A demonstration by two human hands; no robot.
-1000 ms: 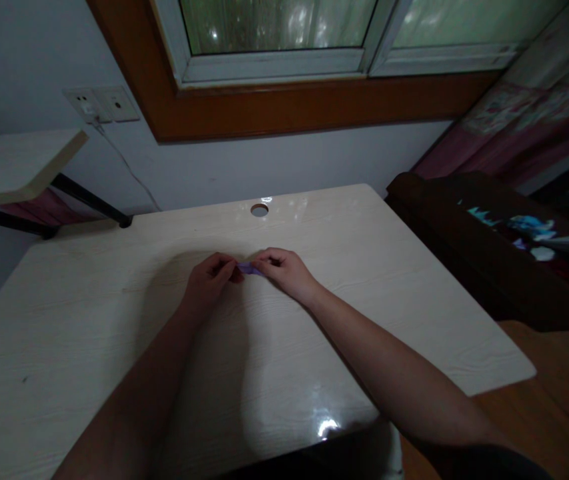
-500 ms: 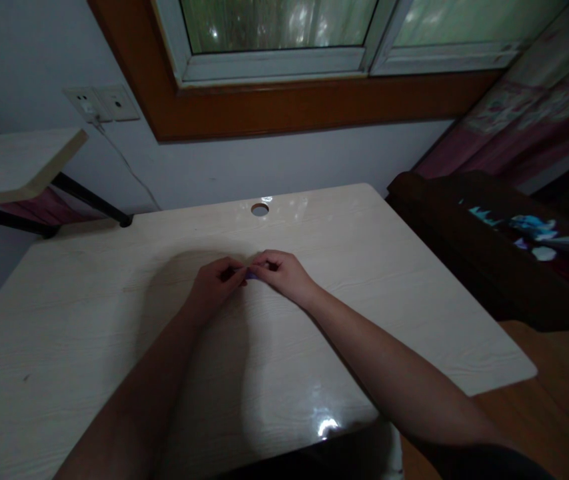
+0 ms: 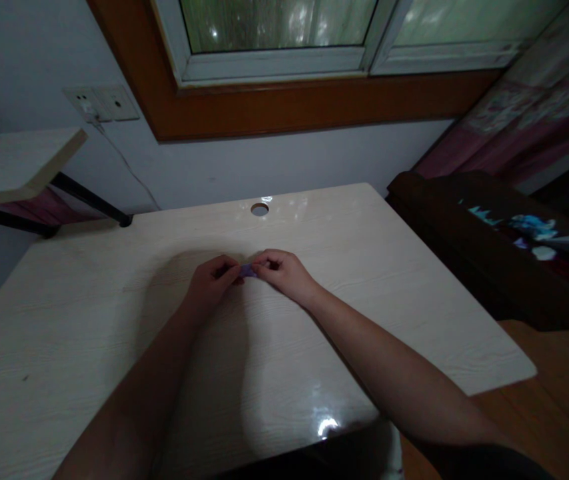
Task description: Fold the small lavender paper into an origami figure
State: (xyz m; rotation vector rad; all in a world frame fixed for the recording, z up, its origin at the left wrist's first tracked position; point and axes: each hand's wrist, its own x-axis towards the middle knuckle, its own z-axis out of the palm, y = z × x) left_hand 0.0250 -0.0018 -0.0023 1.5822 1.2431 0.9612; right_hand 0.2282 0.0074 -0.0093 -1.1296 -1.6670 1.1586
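A small purple piece of folded paper (image 3: 247,270) lies between my two hands near the middle of a pale wooden desk (image 3: 89,313). My left hand (image 3: 210,283) pinches its left end with curled fingers. My right hand (image 3: 284,273) pinches its right end, fingers closed too. Most of the paper is hidden by my fingertips. Both hands rest on or just above the desktop.
A round cable hole (image 3: 259,209) sits at the desk's far edge by the wall. A side shelf (image 3: 14,163) juts out at the left. Dark wooden furniture (image 3: 484,247) stands close on the right. A wall socket (image 3: 100,104) is under the window.
The hands stay in the same spot; the fingertips closed together over the purple paper half a second ago and have parted slightly, so a bit more of it shows now.
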